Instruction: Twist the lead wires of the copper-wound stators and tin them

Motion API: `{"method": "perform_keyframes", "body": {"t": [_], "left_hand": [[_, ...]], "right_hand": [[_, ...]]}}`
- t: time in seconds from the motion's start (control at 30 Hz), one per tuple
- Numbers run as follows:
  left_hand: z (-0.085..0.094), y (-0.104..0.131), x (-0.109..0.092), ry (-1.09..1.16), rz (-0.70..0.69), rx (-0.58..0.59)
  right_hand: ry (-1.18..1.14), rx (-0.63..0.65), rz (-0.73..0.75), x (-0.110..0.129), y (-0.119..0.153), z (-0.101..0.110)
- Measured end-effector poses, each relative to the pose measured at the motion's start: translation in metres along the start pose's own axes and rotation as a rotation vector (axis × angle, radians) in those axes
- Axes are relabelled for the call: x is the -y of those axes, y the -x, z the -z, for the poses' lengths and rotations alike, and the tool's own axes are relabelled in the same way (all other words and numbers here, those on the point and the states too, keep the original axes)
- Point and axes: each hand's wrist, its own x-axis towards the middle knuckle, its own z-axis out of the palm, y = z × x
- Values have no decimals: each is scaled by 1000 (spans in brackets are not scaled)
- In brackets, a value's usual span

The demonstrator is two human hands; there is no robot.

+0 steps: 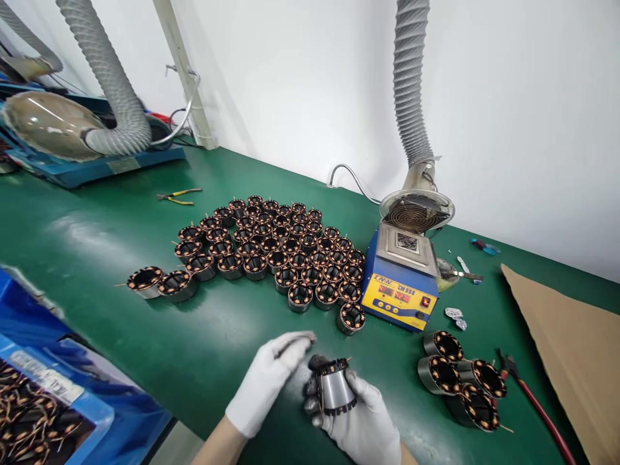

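Note:
My right hand (365,420), in a white glove with darkened fingertips, grips a motor stator (336,387) around its smooth metal side. The stator is tilted, and its black slotted ends and a short wire at the top show. Up and to the left of it is my left hand (274,374), also gloved. Its thumb and forefinger come together, apart from the stator; whether something small is between them I cannot make out. A single stator (351,318) stands just beyond my hands, at the near end of a large group of stators (271,242) with copper windings.
A blue and yellow solder pot (400,297) sits under a fume hood (417,205). To the right are several stators (438,374), red-handled cutters (537,400) and cardboard (571,342). Yellow-handled pliers (179,196) lie further back. A blue bin (92,397) at lower left holds wired parts.

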Motion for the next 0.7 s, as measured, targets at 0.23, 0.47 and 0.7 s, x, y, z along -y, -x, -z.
{"method": "perform_keyframes", "body": {"t": [0.23, 0.47, 0.7], "left_hand": [[-21, 3, 1, -135, -47, 166], [-17, -9, -2, 250, 82, -195], [-21, 11, 16, 65, 41, 146]], "right_hand": [[-26, -1, -11, -3, -3, 4], [-35, 72, -88, 3, -3, 4], [-56, -30, -98, 7, -1, -1]]}}
